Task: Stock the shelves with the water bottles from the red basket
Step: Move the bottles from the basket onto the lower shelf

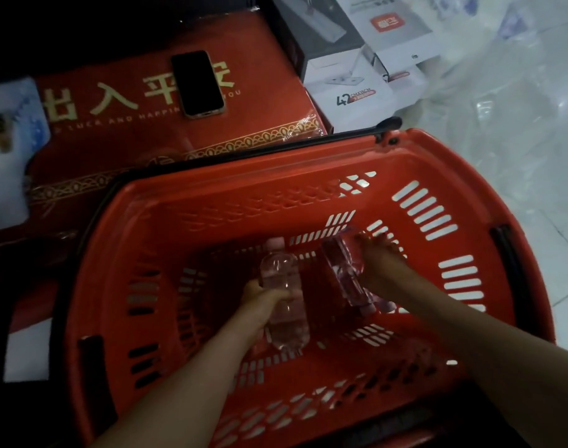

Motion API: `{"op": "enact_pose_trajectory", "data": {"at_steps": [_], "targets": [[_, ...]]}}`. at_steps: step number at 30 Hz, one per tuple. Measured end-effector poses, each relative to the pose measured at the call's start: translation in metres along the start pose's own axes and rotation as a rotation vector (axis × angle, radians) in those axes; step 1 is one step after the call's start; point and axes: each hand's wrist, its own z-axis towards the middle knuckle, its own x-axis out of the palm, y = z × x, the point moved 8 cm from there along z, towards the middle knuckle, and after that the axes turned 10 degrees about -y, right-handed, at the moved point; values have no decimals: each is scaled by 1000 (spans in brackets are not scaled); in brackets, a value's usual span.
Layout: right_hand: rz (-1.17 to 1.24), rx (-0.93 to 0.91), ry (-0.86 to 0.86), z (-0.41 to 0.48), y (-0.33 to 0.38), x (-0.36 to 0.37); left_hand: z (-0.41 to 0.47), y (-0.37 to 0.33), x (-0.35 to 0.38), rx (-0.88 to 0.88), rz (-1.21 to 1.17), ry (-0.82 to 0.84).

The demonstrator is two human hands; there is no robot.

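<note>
Pale shiny floor [534,130] lies beyond the hands. Up past the left hand [263,302], a black phone [197,83] rests on a red mat [146,124]. Both hands reach down inside the red basket [276,185]. That left hand grips a clear bottle [284,295]. Just beside it, the right hand [382,266] grasps a second bottle [344,270], lying tilted on the basket's bottom.
</note>
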Motion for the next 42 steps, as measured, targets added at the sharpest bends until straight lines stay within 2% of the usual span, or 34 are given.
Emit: {"op": "enact_pose_trajectory", "data": {"at_steps": [2, 3, 5, 7, 9, 13, 16, 19, 21, 24, 28, 31, 33, 36, 40, 42], "targets": [[153, -149, 59, -1, 36, -4, -9, -13, 7, 34, -76, 55], [234, -180, 165, -6, 49, -2, -15, -21, 8, 57, -120, 64], [446, -160, 432, -26, 71, 2, -33, -40, 8, 86, -196, 74], [653, -124, 583, -46, 87, -6, -52, -58, 4, 126, -204, 83], [771, -129, 589, -59, 99, -22, -73, -75, -9, 151, -242, 98], [916, -191, 439, -85, 119, -60, -121, -96, -56, 159, -288, 104], [1186, -261, 521, -117, 147, -98, -167, -110, -83, 298, -246, 136], [1414, -430, 588, -151, 177, -152, -220, -128, -89, 385, -248, 288], [1460, -509, 538, -166, 186, -184, -247, -147, -97, 454, -280, 347], [1472, -521, 340, -178, 192, -227, -281, -184, -123, 598, -337, 276], [1168, -594, 71, -201, 212, -289, -324, -233, -145, 727, -345, 209], [1012, -695, -17, -223, 232, -335, -355, -269, -160, 814, -346, 190], [1050, -725, -85, -227, 240, -365, -377, -296, -172, 879, -323, 188], [1215, -676, -167, -223, 244, -406, -410, -338, -190, 987, -288, 227], [1212, -853, -182, -235, 277, -460, -451, -388, -213, 1172, -272, 159], [1180, -924, -244, -245, 295, -491, -471, -411, -227, 1282, -280, 80]]}}
